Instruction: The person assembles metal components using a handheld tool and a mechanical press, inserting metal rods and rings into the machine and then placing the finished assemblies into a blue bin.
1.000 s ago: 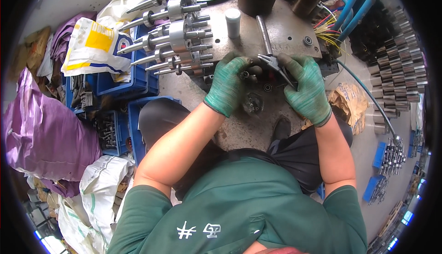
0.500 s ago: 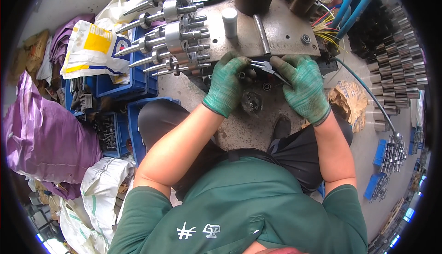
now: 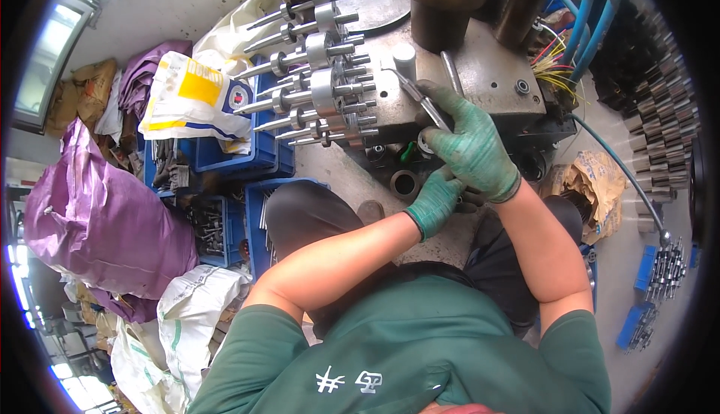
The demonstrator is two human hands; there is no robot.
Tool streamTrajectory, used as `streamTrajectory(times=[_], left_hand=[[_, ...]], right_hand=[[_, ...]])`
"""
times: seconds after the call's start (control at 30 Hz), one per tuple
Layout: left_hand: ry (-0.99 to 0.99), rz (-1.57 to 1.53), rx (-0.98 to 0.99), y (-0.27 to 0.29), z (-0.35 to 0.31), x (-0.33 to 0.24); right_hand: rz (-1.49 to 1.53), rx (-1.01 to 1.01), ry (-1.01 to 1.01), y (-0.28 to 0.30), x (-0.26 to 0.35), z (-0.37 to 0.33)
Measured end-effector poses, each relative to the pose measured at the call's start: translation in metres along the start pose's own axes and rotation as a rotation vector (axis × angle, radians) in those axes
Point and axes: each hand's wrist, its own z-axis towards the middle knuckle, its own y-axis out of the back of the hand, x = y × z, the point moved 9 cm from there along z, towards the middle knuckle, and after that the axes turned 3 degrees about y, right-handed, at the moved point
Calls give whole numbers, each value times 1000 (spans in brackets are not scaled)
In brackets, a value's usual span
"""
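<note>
My right hand (image 3: 478, 148), in a green work glove, is closed round slim steel pliers (image 3: 429, 108). Their tips point up and left over the front part of a steel machine table (image 3: 491, 65). Lower down, my gloved left hand (image 3: 435, 205) lies beneath the right one, close to its wrist. Most of the left fingers are hidden or dark, so whether they hold anything does not show. On the table, near the plier tips, are an upright pale cylinder (image 3: 405, 60) and a steel rod (image 3: 452, 73). A small bearing (image 3: 523, 85) lies farther right.
Several steel shafts with collars (image 3: 326, 93) stick out at the table's left. Blue crates (image 3: 281, 160), a white-and-yellow sack (image 3: 187, 95) and a purple sack (image 3: 105, 226) stand left. Blue hoses (image 3: 600, 16), crumpled brown paper (image 3: 596, 185) and stacked metal cylinders (image 3: 660, 136) are at the right.
Both hands were at the table's front edge, with the pliers between them. The right has lifted the pliers up and left; the left has dropped back beneath the right. The view has shifted.
</note>
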Motion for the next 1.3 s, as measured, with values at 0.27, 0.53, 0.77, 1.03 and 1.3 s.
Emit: streamTrajectory(times=[0.27,0.53,0.77,1.03,1.3], left_hand=[[-88,13,-87,10,7,1],[-60,-20,-13,2,1,-2],[-127,121,-8,-1,4,-11],[-289,267,29,19,31,6],[-301,384,-17,12,18,-8]], right_hand=[[-180,-31,168,-22,16,25],[-233,8,151,-20,20,30],[-246,-18,177,-22,17,35],[-366,-74,300,-31,23,36],[-397,-85,342,-31,27,34]])
